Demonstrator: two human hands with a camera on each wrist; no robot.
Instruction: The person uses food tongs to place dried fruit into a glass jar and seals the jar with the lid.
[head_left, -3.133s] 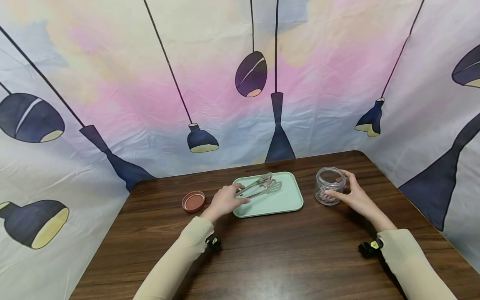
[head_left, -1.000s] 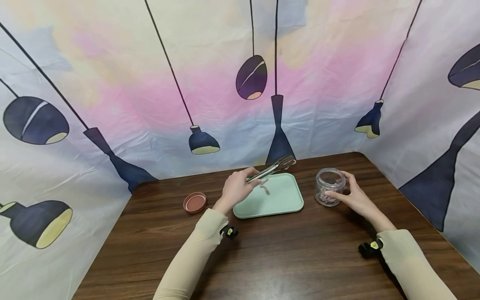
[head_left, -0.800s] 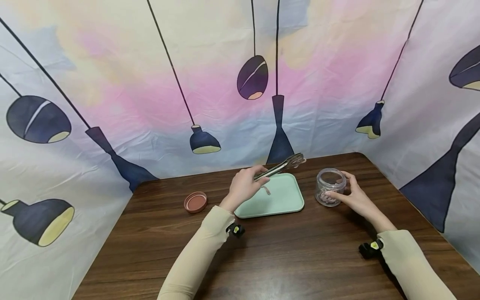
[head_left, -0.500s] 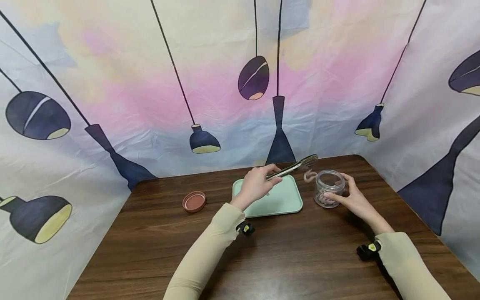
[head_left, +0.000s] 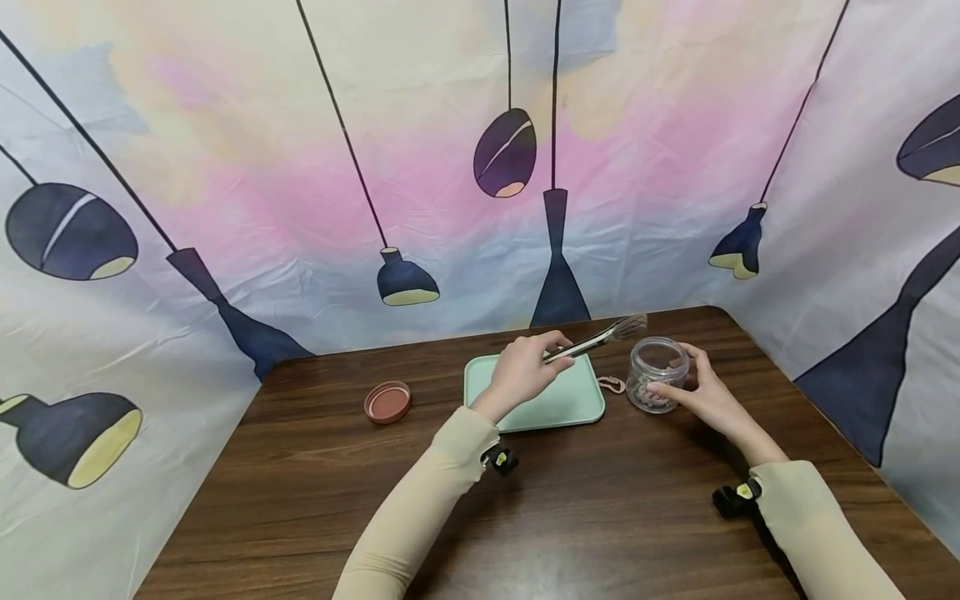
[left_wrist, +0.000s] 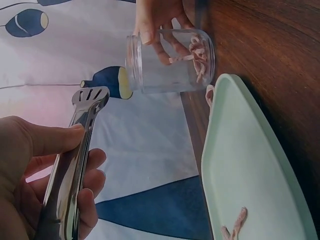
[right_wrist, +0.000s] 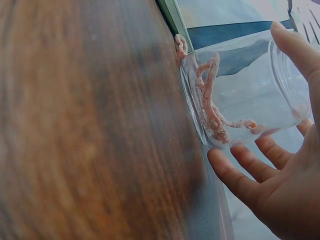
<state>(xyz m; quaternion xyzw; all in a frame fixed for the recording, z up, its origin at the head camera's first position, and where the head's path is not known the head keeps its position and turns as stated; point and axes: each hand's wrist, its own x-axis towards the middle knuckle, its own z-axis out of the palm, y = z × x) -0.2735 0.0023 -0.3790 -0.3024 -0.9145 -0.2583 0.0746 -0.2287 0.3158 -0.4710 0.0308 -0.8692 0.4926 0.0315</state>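
Metal tongs (head_left: 588, 343) are gripped by my left hand (head_left: 521, 373), held above the tray's right side with their slotted tips close to the jar's mouth. In the left wrist view the tongs (left_wrist: 70, 175) are squeezed together and nothing shows between their tips. My right hand (head_left: 708, 404) holds a clear plastic jar (head_left: 658, 372), thumb and fingers at its sides. Several pinkish, white-dusted strips (right_wrist: 210, 102) lie at the jar's bottom. Another looped strip (head_left: 612, 384) lies between jar and tray. One more strip (left_wrist: 236, 226) lies on the pale green tray (head_left: 555, 404), hidden from the head view.
A reddish-brown round lid (head_left: 387, 402) lies on the dark wooden table (head_left: 300, 467), left of the tray. A cloth printed with lamps (head_left: 337, 200) hangs behind the table.
My left hand lifted the tongs from the tray with a strip and carried them right. That strip dropped from the tongs and now lies between tray and jar. The right hand stayed on the jar.
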